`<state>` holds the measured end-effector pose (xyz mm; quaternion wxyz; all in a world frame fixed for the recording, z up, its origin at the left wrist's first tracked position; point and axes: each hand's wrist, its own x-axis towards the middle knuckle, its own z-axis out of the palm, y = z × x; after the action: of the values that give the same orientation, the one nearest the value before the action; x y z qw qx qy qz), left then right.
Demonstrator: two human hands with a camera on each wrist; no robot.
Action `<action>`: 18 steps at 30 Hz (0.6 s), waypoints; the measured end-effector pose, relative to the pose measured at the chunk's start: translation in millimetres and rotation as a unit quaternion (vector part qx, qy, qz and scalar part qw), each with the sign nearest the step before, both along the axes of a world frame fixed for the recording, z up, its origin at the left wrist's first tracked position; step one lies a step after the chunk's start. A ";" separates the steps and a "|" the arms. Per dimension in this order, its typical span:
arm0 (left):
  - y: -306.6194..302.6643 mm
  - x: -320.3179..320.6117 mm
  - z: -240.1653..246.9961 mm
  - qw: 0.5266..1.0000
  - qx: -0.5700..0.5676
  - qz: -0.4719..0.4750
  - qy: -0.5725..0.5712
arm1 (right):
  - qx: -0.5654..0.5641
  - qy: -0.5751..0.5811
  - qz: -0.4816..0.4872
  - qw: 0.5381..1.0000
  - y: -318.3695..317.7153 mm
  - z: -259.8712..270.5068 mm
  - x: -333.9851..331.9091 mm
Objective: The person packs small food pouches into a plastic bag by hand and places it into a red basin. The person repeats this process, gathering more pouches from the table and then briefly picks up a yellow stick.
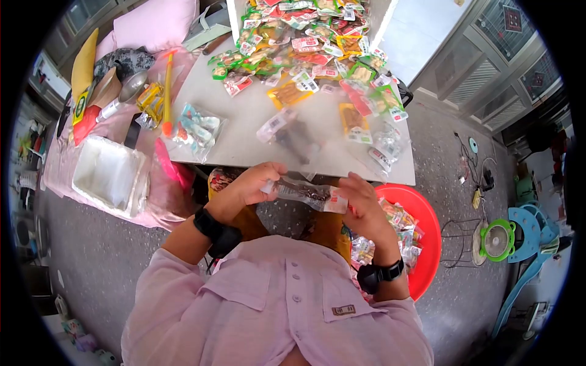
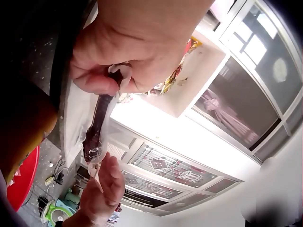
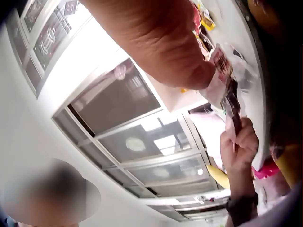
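Note:
A clear plastic snack pouch (image 1: 299, 191) with dark, elongated food inside and a red-and-white printed end is stretched between both hands, just off the table's near edge. My left hand (image 1: 259, 183) pinches its left end between thumb and curled fingers, which the left wrist view shows close up on the pouch (image 2: 98, 120). At the printed end, my right hand (image 1: 366, 204) holds the pouch by its edge; in the right wrist view the base of that hand (image 3: 165, 47) hides most of its fingers. Another clear pouch with dark food (image 1: 297, 139) lies on the table ahead.
Packaged snacks (image 1: 305, 46) spill from a white box onto the table (image 1: 238, 131). A red basin (image 1: 430, 244) with more packets stands at my right. To the left are a white foam box (image 1: 101, 174), a yellow-handled tool (image 1: 168, 91) and a bag of blue-and-white packets (image 1: 196, 131).

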<state>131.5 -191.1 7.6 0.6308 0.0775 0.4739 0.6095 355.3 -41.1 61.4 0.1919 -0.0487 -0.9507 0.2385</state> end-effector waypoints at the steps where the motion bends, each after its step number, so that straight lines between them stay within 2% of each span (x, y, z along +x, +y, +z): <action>1: -1.3 1.6 6.9 0.999 -0.014 -0.029 0.017 | 0.036 -0.014 0.000 0.999 -7.6 9.7 2.1; 4: 2.5 5.1 5.5 0.998 0.023 -0.058 -0.021 | 0.003 0.009 0.046 0.999 -10.5 10.0 2.0; 7: 6.3 11.5 21.4 0.994 0.050 -0.094 0.000 | -0.050 0.062 0.053 0.995 -10.9 9.7 5.1; 10: 19.5 9.9 15.3 0.987 0.059 -0.099 -0.113 | -0.080 0.120 0.018 0.989 -9.1 -11.7 13.5; 13: 34.5 -2.6 10.1 0.986 0.154 -0.070 0.012 | -0.283 0.127 -0.154 0.938 -1.5 -39.8 25.3; 14: 42.7 -2.6 0.9 0.963 0.146 -0.046 0.220 | -0.380 0.142 -0.205 0.891 -0.2 -43.5 28.6; 15: 55.1 0.9 -12.3 0.899 0.132 -0.019 0.417 | -0.471 0.154 -0.252 0.831 0.6 -46.3 31.6; 16: 63.4 11.3 -3.2 0.795 0.111 0.010 0.596 | -0.556 0.163 -0.295 0.760 2.2 -50.9 34.6; 17: 65.9 18.7 7.8 0.725 0.042 -0.065 0.684 | -0.589 0.231 -0.260 0.729 7.4 -66.8 36.2; 18: 69.6 26.0 4.4 0.675 0.052 -0.027 0.735 | -0.608 0.243 -0.266 0.708 11.6 -77.8 38.3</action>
<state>157.5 -121.5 12.0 0.0899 0.5458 0.7503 0.3620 393.6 -29.4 -16.4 0.4003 -0.3459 -0.4686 0.7075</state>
